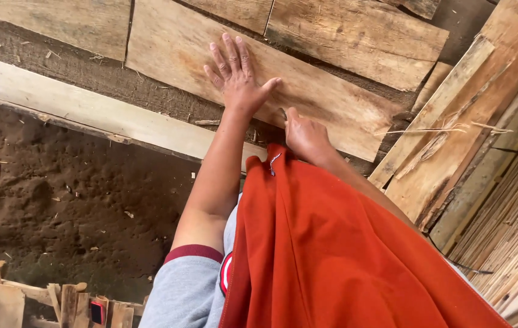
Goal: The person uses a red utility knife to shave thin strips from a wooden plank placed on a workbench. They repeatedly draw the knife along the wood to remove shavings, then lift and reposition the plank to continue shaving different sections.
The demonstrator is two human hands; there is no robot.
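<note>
Head view shows our left hand [236, 76] spread flat, fingers wide, pressing on the rough plank [307, 91] w/o gripping it, while our right hand [306, 136] is curled closed at the plank's lower edge, maybe on a small dark tool, but we cannot tell what. We judge the risks are splinters from the raw wood, or the plank sliding if the flat palm slips, esp. as the orange cloth [344, 255] hides part of the right arm. Around are more planks [356, 30], a pale beam [89, 109], a dirt floor [58, 200] and a bamboo-slat wall [514, 243].
</note>
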